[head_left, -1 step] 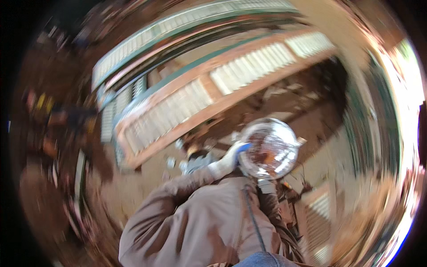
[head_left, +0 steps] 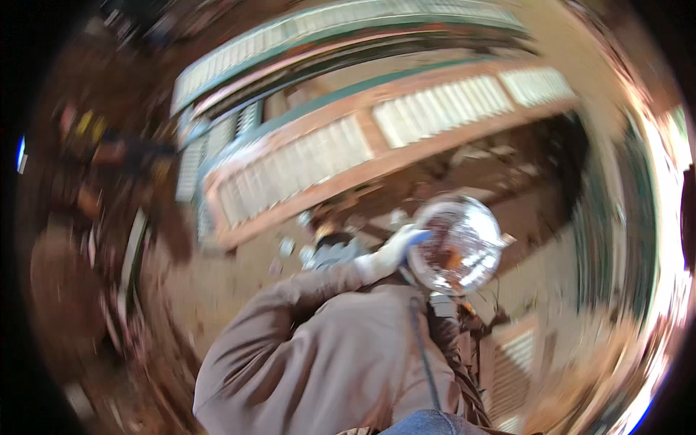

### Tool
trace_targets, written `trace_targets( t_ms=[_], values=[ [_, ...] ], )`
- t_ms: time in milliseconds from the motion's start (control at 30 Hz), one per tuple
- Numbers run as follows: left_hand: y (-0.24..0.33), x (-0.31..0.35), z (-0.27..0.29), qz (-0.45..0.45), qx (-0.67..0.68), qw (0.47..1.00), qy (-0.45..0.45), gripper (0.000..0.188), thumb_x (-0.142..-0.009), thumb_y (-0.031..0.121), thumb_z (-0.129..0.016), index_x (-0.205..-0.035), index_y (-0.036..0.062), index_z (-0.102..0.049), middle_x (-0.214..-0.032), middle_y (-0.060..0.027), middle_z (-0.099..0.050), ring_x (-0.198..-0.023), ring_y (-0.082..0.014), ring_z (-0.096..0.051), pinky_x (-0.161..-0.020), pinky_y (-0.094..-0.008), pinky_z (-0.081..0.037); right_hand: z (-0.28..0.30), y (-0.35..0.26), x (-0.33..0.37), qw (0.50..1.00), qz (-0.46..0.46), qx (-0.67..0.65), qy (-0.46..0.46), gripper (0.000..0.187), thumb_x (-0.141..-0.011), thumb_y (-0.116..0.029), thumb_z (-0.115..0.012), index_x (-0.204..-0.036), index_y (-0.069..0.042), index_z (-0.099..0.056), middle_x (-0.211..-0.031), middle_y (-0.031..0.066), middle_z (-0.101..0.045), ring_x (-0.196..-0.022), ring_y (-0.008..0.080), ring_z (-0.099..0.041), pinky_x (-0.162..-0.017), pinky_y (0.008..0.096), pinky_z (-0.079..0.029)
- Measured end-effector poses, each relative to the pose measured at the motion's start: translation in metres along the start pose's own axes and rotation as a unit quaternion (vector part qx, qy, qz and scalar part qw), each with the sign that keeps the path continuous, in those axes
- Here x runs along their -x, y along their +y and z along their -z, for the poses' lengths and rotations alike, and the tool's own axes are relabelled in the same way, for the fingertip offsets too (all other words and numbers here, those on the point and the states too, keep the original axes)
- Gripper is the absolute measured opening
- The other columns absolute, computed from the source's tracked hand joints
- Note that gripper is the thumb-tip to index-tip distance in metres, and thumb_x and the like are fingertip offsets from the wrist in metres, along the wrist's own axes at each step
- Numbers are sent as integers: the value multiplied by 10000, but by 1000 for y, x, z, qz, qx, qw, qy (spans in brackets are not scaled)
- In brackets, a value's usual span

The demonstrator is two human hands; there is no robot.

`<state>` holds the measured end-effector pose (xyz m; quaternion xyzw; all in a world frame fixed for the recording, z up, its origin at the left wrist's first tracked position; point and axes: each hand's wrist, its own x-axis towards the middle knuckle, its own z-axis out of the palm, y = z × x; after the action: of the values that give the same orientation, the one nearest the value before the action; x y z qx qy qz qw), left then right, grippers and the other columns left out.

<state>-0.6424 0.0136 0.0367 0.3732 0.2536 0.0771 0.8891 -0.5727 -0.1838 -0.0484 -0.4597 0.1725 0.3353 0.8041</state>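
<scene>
A shiny, silvery round bowl [head_left: 471, 250] is held in front of my body, with brown-red and orange patches showing in its surface. Blur keeps me from telling whether those are contents or reflections. My left hand [head_left: 395, 255], in a white glove with blue on the finger side, is closed on the bowl's left rim. Only the pale glove cuff of my right hand [head_left: 442, 304] shows below the bowl's near edge; its fingers are hidden behind the bowl.
Beyond the bowl lies a long wooden louvred shutter [head_left: 370, 141] with pale slats. Behind it is a green-edged shutter [head_left: 348, 25]. Green panels [head_left: 616, 217] stand at the right, and another slatted piece [head_left: 511, 370] is at lower right. Small scraps [head_left: 287, 246] lie on the ground.
The whole view has shifted, so the shutters, the bowl and my hands sit slightly farther right. My left hand keeps the same hold on the bowl's rim.
</scene>
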Motion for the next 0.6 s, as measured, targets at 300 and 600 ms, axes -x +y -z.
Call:
trace_targets(
  t_ms=[300, 600],
  values=[
    [102, 89, 108, -112, -359, 917, 134, 825, -897, 517, -662, -1468, 4, -359, -1469, -247, -383, -1404, -338, -342, -1158, -433, -282, -41, 22, -6, 993, -36, 110, -6, 506, -1030, -429, -482, -1420, -109, -498, -1286, 65, -613, -1112, 209, -595, -966, 365, -480],
    [98, 257, 497, 150, -245, 579, 763, 802, -930, 659, -432, -1379, -4, -471, -1285, -287, -560, -1192, -454, -534, -994, -497, -428, -105, 36, 19, 987, -3, 145, 69, 510, -1028, -437, -480, -1418, -110, -500, -1286, 64, -614, -1114, 209, -596, -962, 367, -482]
  ],
)
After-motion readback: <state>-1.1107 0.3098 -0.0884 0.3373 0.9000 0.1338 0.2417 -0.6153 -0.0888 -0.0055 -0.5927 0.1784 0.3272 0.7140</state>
